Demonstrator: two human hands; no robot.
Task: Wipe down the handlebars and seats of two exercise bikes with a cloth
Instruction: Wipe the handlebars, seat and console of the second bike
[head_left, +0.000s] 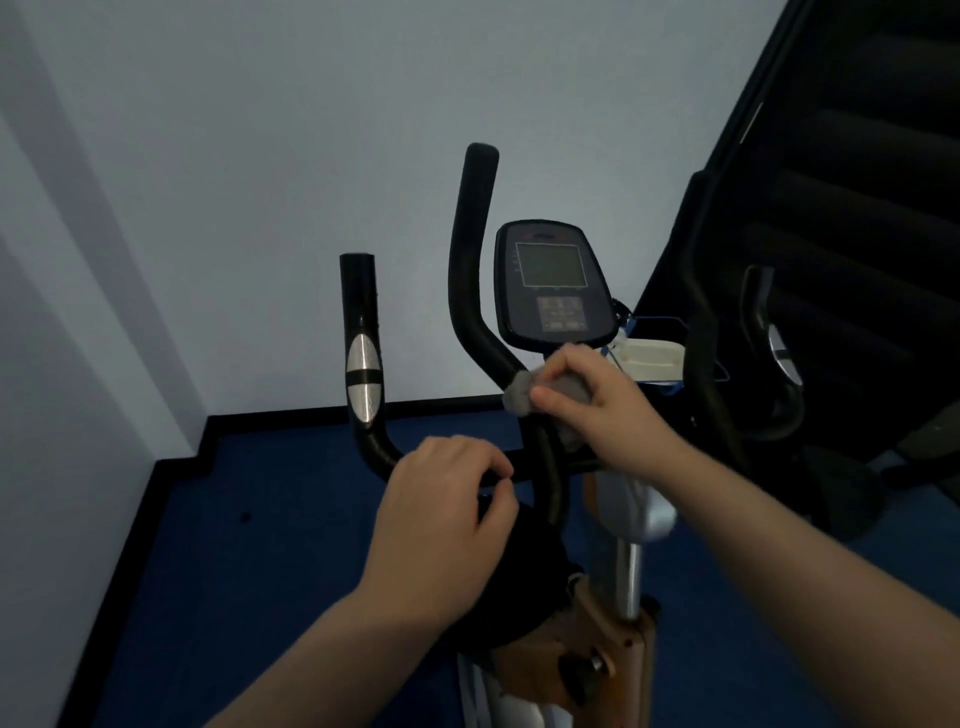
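Hiding most of the grey cloth (524, 397), the right hand (592, 400) clamps it round the black handlebar (470, 280) just below the console (550, 283). The left hand (441, 514) curls its fingers (491, 467) over the crossbar; its grip underneath stays unseen.

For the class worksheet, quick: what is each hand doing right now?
Left hand: fingers curled round the handlebar crossbar, holding it.
Right hand: pinching the grey cloth against the curved handlebar.
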